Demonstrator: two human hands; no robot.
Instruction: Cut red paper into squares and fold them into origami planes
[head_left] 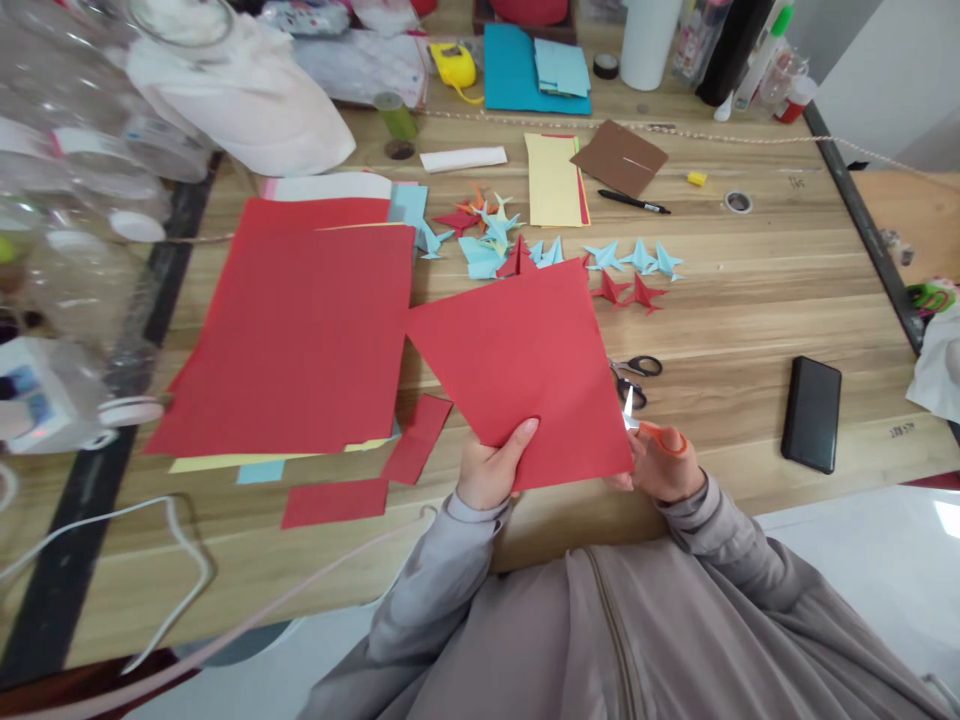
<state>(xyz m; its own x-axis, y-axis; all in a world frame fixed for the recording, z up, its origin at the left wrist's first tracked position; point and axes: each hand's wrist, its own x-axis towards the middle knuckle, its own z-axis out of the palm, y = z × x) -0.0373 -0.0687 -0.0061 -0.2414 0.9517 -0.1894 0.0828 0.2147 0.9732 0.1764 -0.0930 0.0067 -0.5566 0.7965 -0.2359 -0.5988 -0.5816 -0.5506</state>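
Note:
My left hand (491, 468) pinches the near edge of a red paper square (525, 365), thumb on top, and holds it tilted above the wooden table (750, 330). My right hand (664, 465) grips orange-handled scissors (651, 432) at the sheet's right corner, the blade tip showing beside the paper's edge. A stack of large red sheets (300, 335) lies to the left, with red offcut strips (335, 500) in front of it.
Folded paper cranes (634, 258) in blue and red lie behind the sheet. Black-handled scissors (636, 372), a black phone (811, 412), a pen (634, 202), yellow paper (551, 180), brown paper (619, 157) and blue paper (525, 65) sit on the table. Plastic bottles (67, 150) crowd the left edge.

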